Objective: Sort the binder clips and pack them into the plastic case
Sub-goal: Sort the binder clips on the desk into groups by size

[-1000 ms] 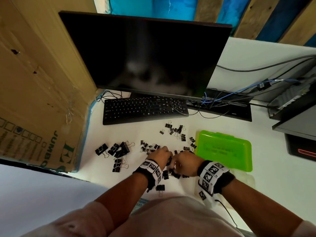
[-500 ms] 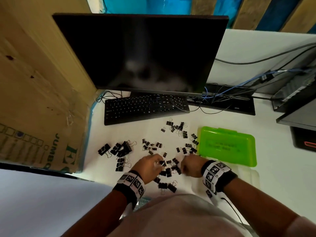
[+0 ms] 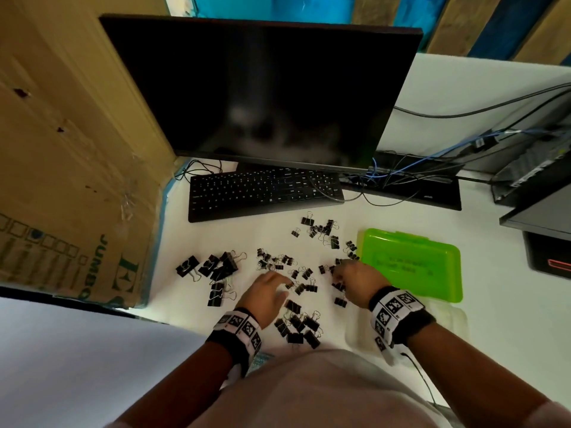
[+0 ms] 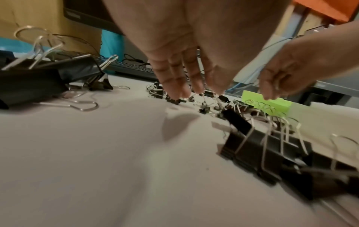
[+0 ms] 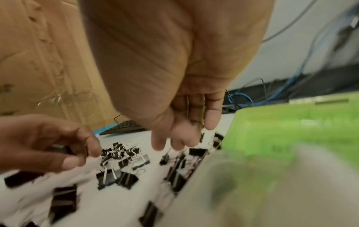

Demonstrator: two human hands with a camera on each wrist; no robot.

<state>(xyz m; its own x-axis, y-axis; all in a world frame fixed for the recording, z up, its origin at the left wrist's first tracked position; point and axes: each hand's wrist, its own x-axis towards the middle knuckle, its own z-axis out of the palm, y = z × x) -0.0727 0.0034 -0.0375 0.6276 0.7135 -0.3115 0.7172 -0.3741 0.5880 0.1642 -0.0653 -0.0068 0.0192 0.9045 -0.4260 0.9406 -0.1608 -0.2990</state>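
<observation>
Black binder clips lie in groups on the white desk: large ones [image 3: 216, 268] at the left, small ones [image 3: 273, 261] in the middle, mid-sized ones [image 3: 296, 329] near my body. The green plastic case [image 3: 411, 264] lies closed at the right. My left hand [image 3: 278, 287] reaches down with straight fingers [image 4: 184, 86], their tips on small clips. My right hand [image 3: 340, 274] hovers beside the case's left edge with its fingers [image 5: 184, 135] hanging loosely over clips and holding nothing that I can see.
A black keyboard [image 3: 265, 193] and a dark monitor [image 3: 262, 88] stand behind the clips. A cardboard box [image 3: 71, 180] walls the left side. Cables [image 3: 401, 183] and equipment fill the back right. A translucent tray [image 3: 411, 332] lies in front of the green case.
My hands, close together over the middle clips a second ago, have drawn apart. A cluster of mid-sized clips now lies uncovered near my body.
</observation>
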